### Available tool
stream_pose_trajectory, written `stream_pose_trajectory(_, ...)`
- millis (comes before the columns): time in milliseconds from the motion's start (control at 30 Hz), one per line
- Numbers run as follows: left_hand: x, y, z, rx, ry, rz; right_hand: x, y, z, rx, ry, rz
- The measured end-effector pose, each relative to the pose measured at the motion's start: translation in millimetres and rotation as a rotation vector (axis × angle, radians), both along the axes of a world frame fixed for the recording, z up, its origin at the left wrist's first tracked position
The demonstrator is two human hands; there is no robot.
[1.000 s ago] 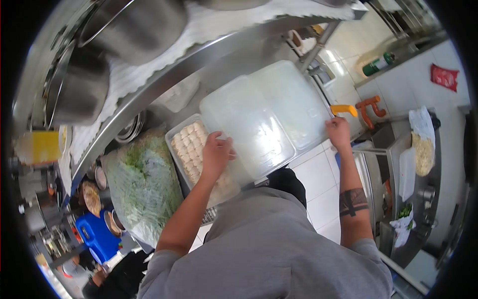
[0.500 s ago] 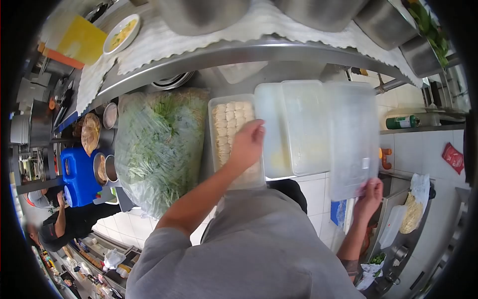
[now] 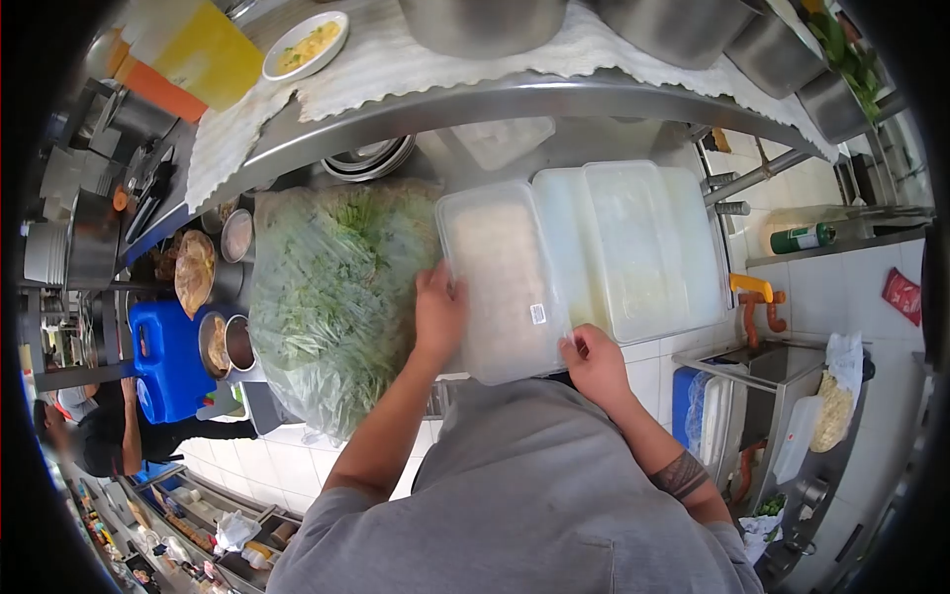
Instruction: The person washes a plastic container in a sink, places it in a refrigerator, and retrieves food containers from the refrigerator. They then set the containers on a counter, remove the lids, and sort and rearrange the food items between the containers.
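Note:
A translucent lid (image 3: 503, 287) with a small white label lies over the container of pale rolled pieces, which show faintly through it. My left hand (image 3: 439, 309) is at the lid's left edge, its fingers bent and partly hidden. At the lid's lower right corner is my right hand (image 3: 594, 358), fingers curled, with the thumb and forefinger close to the corner. Just right of it, more translucent lidded containers (image 3: 633, 252) sit side by side and overlap. A large plastic bag of leafy greens (image 3: 341, 297) rests to the left of my left hand.
Above runs a metal shelf edge (image 3: 534, 99) with cloth, pots and a small bowl of yellow food (image 3: 307, 46). A blue jug (image 3: 170, 361) stands at the left, near a person in dark clothes (image 3: 104, 436). An orange handle (image 3: 750, 287) is at the right.
My right hand has brought the lid from the right onto the container of rolled pieces. My left hand has shifted to that container's left side. The view has turned slightly.

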State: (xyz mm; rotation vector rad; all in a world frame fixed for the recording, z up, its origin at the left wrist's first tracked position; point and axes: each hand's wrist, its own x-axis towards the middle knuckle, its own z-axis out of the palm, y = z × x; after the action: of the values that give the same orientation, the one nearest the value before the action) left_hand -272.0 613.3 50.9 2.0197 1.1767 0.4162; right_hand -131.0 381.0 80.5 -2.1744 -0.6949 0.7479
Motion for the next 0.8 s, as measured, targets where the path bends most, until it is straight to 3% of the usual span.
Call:
stream_pose_trajectory(100, -1.7, -5.5, -21.4, 0.143, 0.117, -0.041, -4.4, -2.0, -2.2, -0.086, -0.148, 0.138)
stream_pose_trajectory(233, 2.4, -6.9, 0.9, 0.123, 0.172, -0.123, -1.2, 4.2, -9.1, -0.149, -0.202, 0.220)
stream_pose_trajectory(300, 0.1, -1.9, -1.2, 0.189, 0.423, -0.356, 2.0, 4.9, -20.7, -0.085, -0.188, 0.256)
stream_pose_trajectory(433, 0.2, 0.9, -11.9, 0.341, 0.413, -0.467, 7.5, 14.5, -20.3, -0.102, -0.197, 0.282)
stream_pose_trajectory(500, 4.2, -2.6, -3.3, 0.081, 0.286, -0.236, 10.3, 19.9, -17.9, -0.230, -0.117, 0.337)
stream_pose_trajectory(667, 6.4, -10.1, -9.4, 0.076, 0.289, -0.198, 15.9, 24.8, -26.4, -0.179, -0.012, 0.252)
stream_pose_trajectory(733, 5.5, -14.2, -13.7, 0.134, 0.155, -0.153, 18.5, 26.8, -25.3, -0.201, 0.022, 0.278)
stream_pose_trajectory(800, 4.4, -14.1, -15.7, 0.207, 0.183, -0.230, 21.5, 26.9, -23.2, -0.212, 0.012, 0.303)
